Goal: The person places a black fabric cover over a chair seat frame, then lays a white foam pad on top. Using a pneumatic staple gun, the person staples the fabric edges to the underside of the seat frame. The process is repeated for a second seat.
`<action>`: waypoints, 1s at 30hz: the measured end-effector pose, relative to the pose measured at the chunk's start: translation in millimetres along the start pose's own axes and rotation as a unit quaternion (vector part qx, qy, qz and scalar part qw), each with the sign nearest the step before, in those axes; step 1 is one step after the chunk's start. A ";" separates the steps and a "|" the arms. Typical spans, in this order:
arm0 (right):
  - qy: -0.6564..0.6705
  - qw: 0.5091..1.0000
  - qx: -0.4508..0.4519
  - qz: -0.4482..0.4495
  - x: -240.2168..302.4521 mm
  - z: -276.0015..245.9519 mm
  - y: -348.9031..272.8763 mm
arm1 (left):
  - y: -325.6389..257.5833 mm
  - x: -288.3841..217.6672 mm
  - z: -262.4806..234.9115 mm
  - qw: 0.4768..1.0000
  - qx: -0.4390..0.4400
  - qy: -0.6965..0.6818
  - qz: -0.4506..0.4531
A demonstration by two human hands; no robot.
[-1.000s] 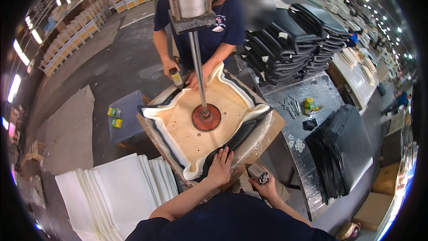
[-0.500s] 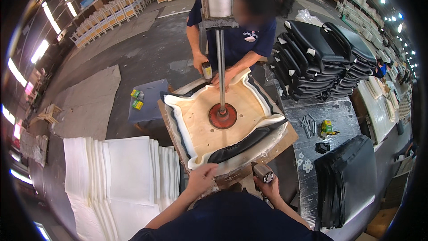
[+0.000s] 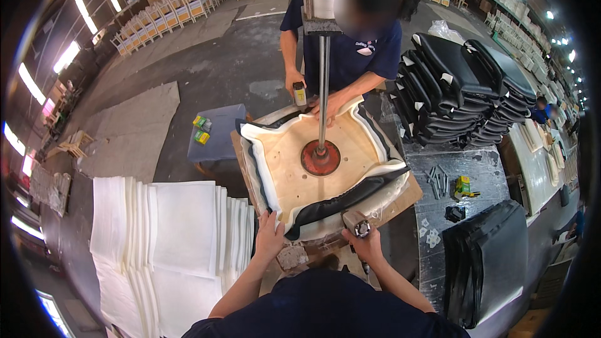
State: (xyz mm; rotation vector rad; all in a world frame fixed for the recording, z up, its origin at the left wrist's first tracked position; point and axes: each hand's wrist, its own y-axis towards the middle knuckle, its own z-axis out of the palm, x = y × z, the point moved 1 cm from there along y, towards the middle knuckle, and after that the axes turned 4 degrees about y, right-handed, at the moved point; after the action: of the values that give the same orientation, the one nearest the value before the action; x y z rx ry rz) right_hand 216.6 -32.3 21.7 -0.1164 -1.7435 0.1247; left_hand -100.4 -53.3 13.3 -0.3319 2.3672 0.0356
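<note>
Head view: one wooden panel, one red disc pressing it, two staple guns. Pale, dotted with small holes, the panel sits over a brown board, white padding curling around it, black cover bunched along the near side. Left hand up at the near-left corner, fingers extended; pinching or just touching, can't tell! Right hand, low, wraps its fingers around a staple gun; a co-worker's hand grips the second staple gun.

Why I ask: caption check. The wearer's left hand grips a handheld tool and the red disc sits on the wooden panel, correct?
No: the head view shows the right hand gripping the handheld tool, not the left hand. The red disc sits on the wooden panel.
</note>
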 end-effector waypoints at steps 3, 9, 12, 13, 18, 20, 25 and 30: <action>-0.007 1.000 0.009 -0.023 4.0 3.1 2.8 | -1.8 0.1 3.2 1.000 0.001 0.015 -0.014; -0.001 0.999 0.010 -0.050 4.5 7.9 4.1 | -0.3 0.5 0.5 0.999 0.006 0.035 0.002; -0.016 0.997 0.011 -0.074 7.2 8.6 4.8 | 0.7 -0.1 0.0 0.999 0.009 0.047 0.003; -0.021 0.998 0.016 -0.060 8.0 8.3 4.3 | 0.4 -0.2 -0.4 0.999 0.007 0.046 -0.001; -0.087 0.995 0.051 -0.003 14.7 3.2 6.4 | -0.9 1.2 1.1 1.000 0.008 0.027 -0.003; -0.122 0.991 0.055 -0.028 16.4 2.7 9.0 | -2.3 1.9 0.6 1.000 0.007 0.019 0.004; -0.140 0.987 0.066 -0.033 14.3 -1.2 14.5 | 0.2 0.0 1.4 1.000 0.018 0.009 -0.004; -0.205 0.975 0.086 -0.023 25.0 3.3 14.8 | 1.8 7.2 -3.0 1.000 0.017 0.012 -0.009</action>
State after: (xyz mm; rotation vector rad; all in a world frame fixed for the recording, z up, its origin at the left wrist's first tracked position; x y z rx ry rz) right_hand 209.1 -14.0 43.3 0.0832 -2.1356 0.2812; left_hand -107.8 -53.5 10.5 -0.3377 2.3852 -0.0174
